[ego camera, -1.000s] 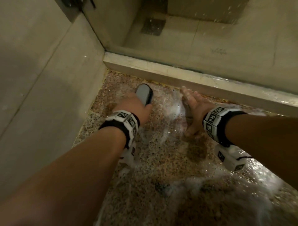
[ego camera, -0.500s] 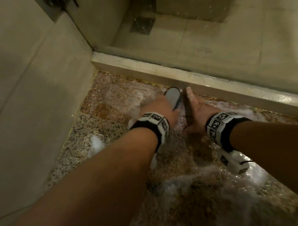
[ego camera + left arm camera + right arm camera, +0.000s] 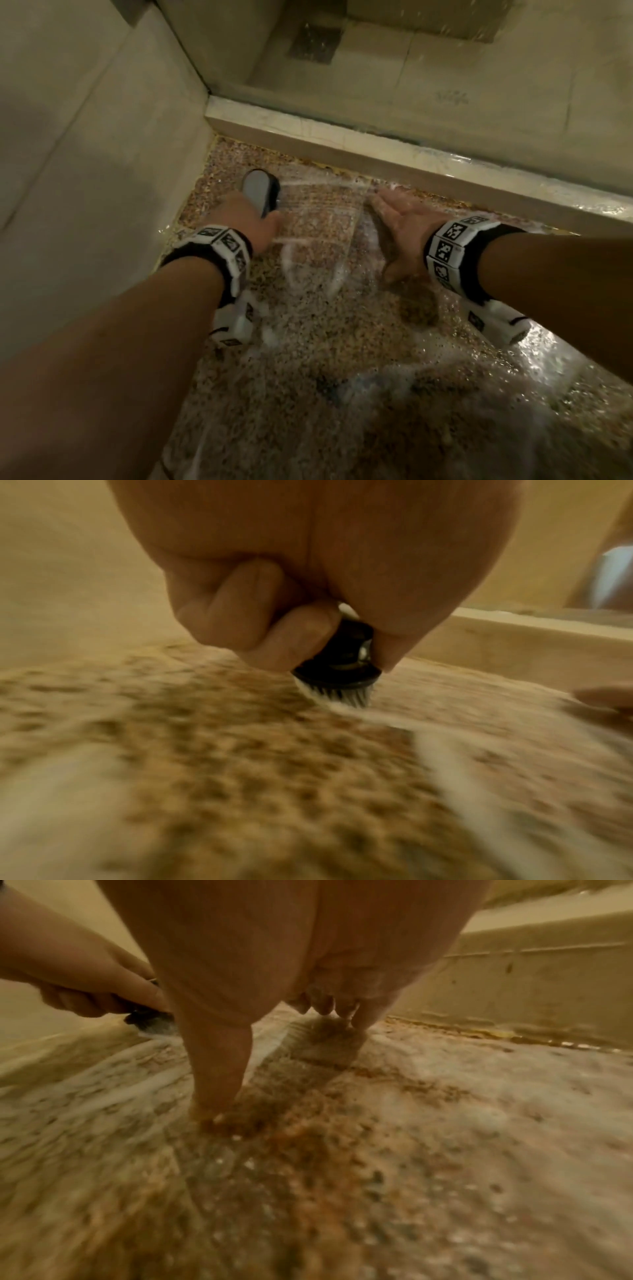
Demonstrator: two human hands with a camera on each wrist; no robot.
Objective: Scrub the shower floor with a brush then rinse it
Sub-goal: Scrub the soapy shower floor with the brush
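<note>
- Head view: we are mid-scrub; our left hand (image 3: 245,222) grips the brush (image 3: 261,191) on the soapy shower floor (image 3: 325,325) near the corner.
- Our right hand (image 3: 400,222) rests flat, fingers spread.
- Next, we judge, more strokes, then rinsing.

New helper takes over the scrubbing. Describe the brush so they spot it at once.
Start at the pale raised curb that crosses the speckled, soapy floor, and follow it to the corner with the tiled wall. There the left hand grips the brush, bristles on the floor. It is the only tool: grey-topped, black-based, with pale bristles.
</note>
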